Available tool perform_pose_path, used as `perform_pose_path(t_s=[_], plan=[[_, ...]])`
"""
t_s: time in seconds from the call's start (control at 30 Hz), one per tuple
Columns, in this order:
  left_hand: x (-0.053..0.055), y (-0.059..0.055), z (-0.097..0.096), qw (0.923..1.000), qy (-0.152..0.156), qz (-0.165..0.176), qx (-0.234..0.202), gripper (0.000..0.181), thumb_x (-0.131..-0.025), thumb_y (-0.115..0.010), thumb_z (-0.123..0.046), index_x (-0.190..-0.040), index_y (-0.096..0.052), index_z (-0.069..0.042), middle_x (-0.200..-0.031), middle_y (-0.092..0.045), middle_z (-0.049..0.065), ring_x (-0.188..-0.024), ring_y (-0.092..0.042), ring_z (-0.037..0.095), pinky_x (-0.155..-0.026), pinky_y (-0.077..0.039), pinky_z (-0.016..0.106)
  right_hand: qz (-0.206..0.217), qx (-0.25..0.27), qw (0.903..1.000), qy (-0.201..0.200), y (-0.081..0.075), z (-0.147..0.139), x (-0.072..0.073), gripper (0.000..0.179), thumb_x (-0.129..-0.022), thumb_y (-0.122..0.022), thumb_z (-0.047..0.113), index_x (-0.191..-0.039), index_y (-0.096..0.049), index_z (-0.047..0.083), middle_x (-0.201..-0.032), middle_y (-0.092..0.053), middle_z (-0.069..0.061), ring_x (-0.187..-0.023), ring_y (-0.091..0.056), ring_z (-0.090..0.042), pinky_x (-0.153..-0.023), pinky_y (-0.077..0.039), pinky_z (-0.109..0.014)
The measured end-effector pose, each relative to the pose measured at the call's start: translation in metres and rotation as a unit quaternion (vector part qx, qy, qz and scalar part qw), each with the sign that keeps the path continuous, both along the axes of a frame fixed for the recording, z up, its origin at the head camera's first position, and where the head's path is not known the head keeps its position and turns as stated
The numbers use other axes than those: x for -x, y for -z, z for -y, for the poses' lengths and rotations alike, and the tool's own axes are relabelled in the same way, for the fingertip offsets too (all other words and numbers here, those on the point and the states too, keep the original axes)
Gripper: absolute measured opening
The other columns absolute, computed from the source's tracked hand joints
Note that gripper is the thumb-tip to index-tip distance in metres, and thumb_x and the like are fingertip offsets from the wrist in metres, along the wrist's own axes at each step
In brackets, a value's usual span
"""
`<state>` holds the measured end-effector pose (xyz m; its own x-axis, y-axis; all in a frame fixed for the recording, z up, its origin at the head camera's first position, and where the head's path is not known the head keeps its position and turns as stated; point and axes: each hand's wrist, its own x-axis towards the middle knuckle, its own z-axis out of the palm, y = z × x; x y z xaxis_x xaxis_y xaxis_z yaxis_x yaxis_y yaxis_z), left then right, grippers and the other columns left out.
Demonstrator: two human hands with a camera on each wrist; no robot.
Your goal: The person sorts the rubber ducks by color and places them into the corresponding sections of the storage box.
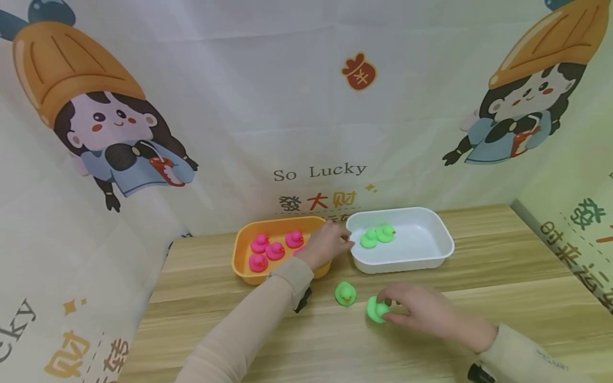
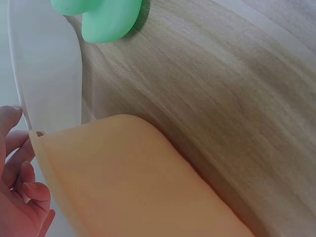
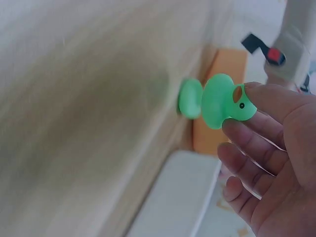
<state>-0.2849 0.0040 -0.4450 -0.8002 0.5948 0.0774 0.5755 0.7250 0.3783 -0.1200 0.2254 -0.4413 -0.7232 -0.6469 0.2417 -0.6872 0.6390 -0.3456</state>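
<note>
My right hand (image 1: pixel 419 311) pinches a green rubber duck (image 3: pixel 217 101) between thumb and fingers at its head, low over the table in front of the white basin. A second green duck (image 1: pixel 345 293) sits on the wood just left of it, facing me. My left hand (image 1: pixel 328 244) reaches across the orange basin (image 1: pixel 242 272) and pinches the near-left rim of the white basin (image 1: pixel 404 265). In the left wrist view, its thumb and fingers (image 2: pixel 17 140) meet at that rim, where the two basins come together. Two green ducks (image 1: pixel 377 235) lie inside the white basin, at its left end.
Several pink ducks (image 1: pixel 275 251) sit in the orange basin, partly hidden by my left arm. Both basins stand at the back of the wooden table (image 1: pixel 479 298), close to a printed cloth backdrop (image 1: pixel 306 106). Cloth also hangs along both sides.
</note>
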Motion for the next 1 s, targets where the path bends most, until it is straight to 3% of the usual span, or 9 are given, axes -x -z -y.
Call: perform_pose_path(t_s=[0.17,0.5,0.8,1.0], plan=[[0.0,-0.001,0.001,1.0,0.002,0.001,-0.001,0.028,-0.1,-0.072,-0.026,-0.119,-0.078,-0.006,-0.113,-0.077,0.005,-0.105,-0.059,0.022,-0.091,-0.052,0.034,0.015,0.001,0.9997,0.019,-0.018,-0.018,0.01,0.02,-0.092,-0.08,0.02,-0.109,-0.073,0.013,-0.099,-0.07,0.008,-0.09,-0.065,-0.012,-0.078,-0.057,-0.033],[0.0,0.0,0.0,1.0,0.001,0.001,0.002,0.029,-0.1,-0.072,-0.027,-0.119,-0.078,-0.007,-0.113,-0.077,0.004,-0.103,-0.058,0.021,-0.088,-0.052,0.032,-0.005,-0.023,0.9964,0.082,-0.043,-0.045,0.035,0.021,-0.089,-0.084,0.017,-0.105,-0.073,0.011,-0.094,-0.067,0.009,-0.086,-0.062,-0.012,-0.074,-0.056,-0.031],[-0.002,-0.002,0.0,1.0,-0.002,0.004,0.005,0.029,-0.101,-0.071,-0.028,-0.119,-0.078,-0.006,-0.113,-0.077,0.005,-0.103,-0.058,0.022,-0.088,-0.052,0.033,-0.028,-0.035,0.9935,0.105,-0.052,-0.057,0.066,0.022,-0.088,-0.084,0.013,-0.104,-0.072,0.004,-0.09,-0.068,0.001,-0.082,-0.063,-0.021,-0.069,-0.054,-0.034],[-0.001,-0.001,0.0,1.0,0.0,0.002,0.002,0.028,-0.101,-0.071,-0.027,-0.118,-0.079,-0.006,-0.111,-0.077,0.004,-0.101,-0.057,0.021,-0.087,-0.052,0.031,-0.005,-0.044,0.9921,0.118,-0.051,-0.067,0.093,0.021,-0.091,-0.081,0.013,-0.104,-0.071,0.001,-0.091,-0.07,-0.002,-0.082,-0.065,-0.021,-0.07,-0.055,-0.037]])
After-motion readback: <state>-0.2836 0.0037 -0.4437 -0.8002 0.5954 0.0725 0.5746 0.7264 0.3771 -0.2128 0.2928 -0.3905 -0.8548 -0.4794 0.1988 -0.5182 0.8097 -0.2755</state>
